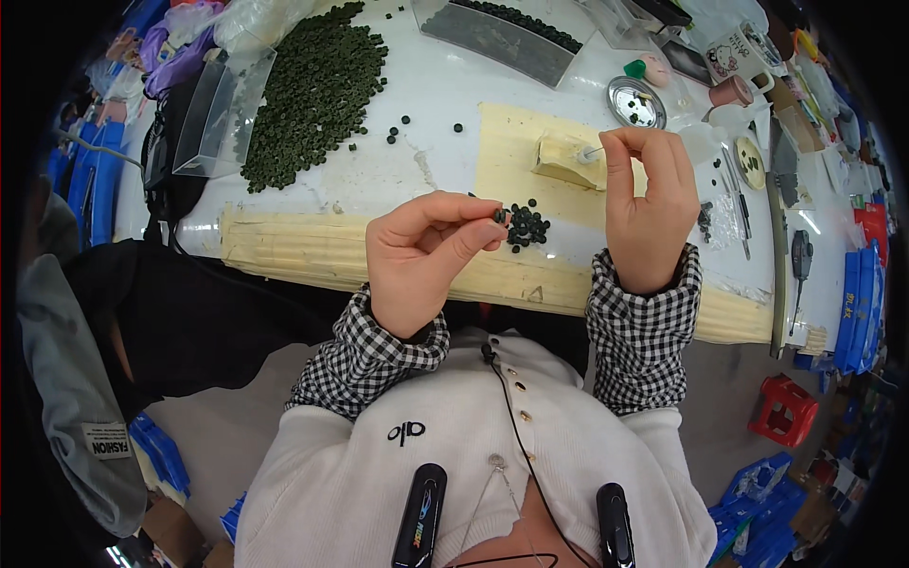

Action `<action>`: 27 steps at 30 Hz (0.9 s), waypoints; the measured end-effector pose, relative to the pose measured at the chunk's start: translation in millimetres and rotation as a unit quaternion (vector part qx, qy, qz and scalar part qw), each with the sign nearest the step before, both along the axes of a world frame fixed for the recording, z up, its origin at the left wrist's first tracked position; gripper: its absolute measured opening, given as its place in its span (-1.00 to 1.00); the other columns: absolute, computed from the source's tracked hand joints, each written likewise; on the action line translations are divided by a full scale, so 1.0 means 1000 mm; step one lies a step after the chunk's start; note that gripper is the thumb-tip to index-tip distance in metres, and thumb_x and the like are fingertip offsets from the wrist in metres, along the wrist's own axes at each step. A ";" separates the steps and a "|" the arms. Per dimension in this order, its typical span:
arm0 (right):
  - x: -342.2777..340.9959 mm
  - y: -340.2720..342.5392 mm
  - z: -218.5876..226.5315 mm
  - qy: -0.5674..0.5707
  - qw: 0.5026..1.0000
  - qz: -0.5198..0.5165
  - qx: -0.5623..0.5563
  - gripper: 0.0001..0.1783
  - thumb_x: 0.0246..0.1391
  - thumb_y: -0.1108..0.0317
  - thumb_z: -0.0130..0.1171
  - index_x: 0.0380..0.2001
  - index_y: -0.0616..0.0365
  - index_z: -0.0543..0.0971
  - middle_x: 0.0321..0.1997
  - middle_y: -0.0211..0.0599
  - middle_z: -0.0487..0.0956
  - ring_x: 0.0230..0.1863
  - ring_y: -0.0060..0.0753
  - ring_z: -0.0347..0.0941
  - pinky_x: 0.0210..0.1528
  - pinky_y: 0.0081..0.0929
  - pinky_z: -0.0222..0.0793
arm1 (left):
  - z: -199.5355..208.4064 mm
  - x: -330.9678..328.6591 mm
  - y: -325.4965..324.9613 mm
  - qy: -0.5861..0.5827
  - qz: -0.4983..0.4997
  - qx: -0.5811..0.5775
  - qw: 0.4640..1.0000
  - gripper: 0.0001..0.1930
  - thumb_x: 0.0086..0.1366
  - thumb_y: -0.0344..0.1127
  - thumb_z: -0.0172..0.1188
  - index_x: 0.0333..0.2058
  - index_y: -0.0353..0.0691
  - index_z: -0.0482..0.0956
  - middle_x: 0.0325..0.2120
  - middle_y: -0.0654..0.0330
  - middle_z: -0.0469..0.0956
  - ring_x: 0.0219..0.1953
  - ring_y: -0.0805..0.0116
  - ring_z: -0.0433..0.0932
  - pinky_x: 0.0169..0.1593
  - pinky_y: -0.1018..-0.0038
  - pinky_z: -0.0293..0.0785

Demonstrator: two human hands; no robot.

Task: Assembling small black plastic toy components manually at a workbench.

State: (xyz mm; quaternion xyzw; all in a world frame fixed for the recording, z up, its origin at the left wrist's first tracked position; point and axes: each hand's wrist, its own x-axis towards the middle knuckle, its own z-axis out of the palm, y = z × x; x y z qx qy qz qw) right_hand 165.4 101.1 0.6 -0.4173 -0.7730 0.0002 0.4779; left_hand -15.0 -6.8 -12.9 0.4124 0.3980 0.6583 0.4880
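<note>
My left hand [417,251] is closed in a pinch on a small dark green round piece [501,217], held over the near part of the table. Right beside those fingertips lies a little heap of the same small round pieces [530,227]. My right hand [653,194] pinches a thin needle-like rod [597,150] between thumb and forefinger. Its far end reaches a small whitish spot on a block wrapped in yellow tape [563,163], which sits on a yellow taped patch [502,137]. What the rod's tip touches I cannot make out.
A large pile of dark green pieces [317,95] spreads at the left, beside a clear tray [213,123]. Another clear tray [502,43] holds pieces at the back. To the right are a round metal dish [636,102], a cup [739,57] and tweezers [737,204]. Someone's sleeve [71,379] shows far left.
</note>
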 end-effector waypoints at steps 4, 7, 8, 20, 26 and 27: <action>0.002 -0.001 -0.001 -0.040 0.999 0.002 -0.008 -0.87 -0.03 0.46 0.26 -0.36 0.21 0.56 -0.41 -0.26 0.51 -0.33 -0.24 0.44 -0.30 -0.39 0.36 | 0.001 0.001 -0.002 0.033 0.018 0.008 0.999 -0.83 0.19 -0.64 0.16 -0.22 -0.42 0.56 -0.35 0.01 0.60 -0.34 0.33 0.59 -0.22 0.48 0.56; -0.001 -0.014 0.006 -0.007 1.000 0.015 -0.007 -0.81 -0.06 0.51 0.27 -0.30 0.20 0.59 -0.37 -0.24 0.51 -0.31 -0.24 0.43 -0.28 -0.40 0.36 | 0.001 0.000 -0.002 0.048 0.025 0.022 0.998 -0.83 0.19 -0.65 0.16 -0.22 -0.44 0.55 -0.34 0.01 0.59 -0.33 0.34 0.59 -0.22 0.49 0.55; -0.001 -0.023 0.007 0.016 0.999 0.043 -0.016 -0.78 -0.07 0.53 0.27 -0.27 0.20 0.60 -0.36 -0.23 0.51 -0.32 -0.24 0.43 -0.28 -0.41 0.36 | 0.000 -0.001 -0.002 0.058 0.026 0.032 0.997 -0.83 0.19 -0.66 0.16 -0.22 -0.44 0.55 -0.34 0.02 0.59 -0.33 0.34 0.58 -0.22 0.49 0.55; -0.007 -0.074 0.005 0.095 0.939 0.270 -0.188 -0.59 -0.05 0.65 0.19 -0.05 0.22 0.58 -0.25 -0.22 0.52 -0.26 -0.28 0.43 -0.23 -0.48 0.37 | 0.005 -0.001 -0.002 0.148 0.026 0.073 0.986 -0.79 0.13 -0.71 0.19 -0.23 -0.42 0.58 -0.30 0.09 0.57 -0.28 0.42 0.55 -0.19 0.59 0.51; -0.007 -0.075 0.004 0.094 0.937 0.281 -0.184 -0.58 -0.05 0.65 0.19 -0.04 0.22 0.58 -0.24 -0.21 0.53 -0.26 -0.29 0.42 -0.21 -0.50 0.37 | 0.005 -0.004 -0.003 0.205 0.029 0.100 0.973 -0.78 0.11 -0.71 0.21 -0.24 -0.41 0.59 -0.29 0.08 0.58 -0.28 0.42 0.54 -0.21 0.58 0.48; -0.007 -0.075 0.004 0.095 0.937 0.281 -0.186 -0.58 -0.05 0.65 0.19 -0.04 0.22 0.58 -0.24 -0.21 0.53 -0.26 -0.29 0.42 -0.21 -0.50 0.37 | 0.005 -0.004 -0.003 0.223 0.031 0.108 0.968 -0.77 0.10 -0.71 0.21 -0.24 -0.41 0.59 -0.29 0.08 0.58 -0.28 0.42 0.54 -0.21 0.58 0.47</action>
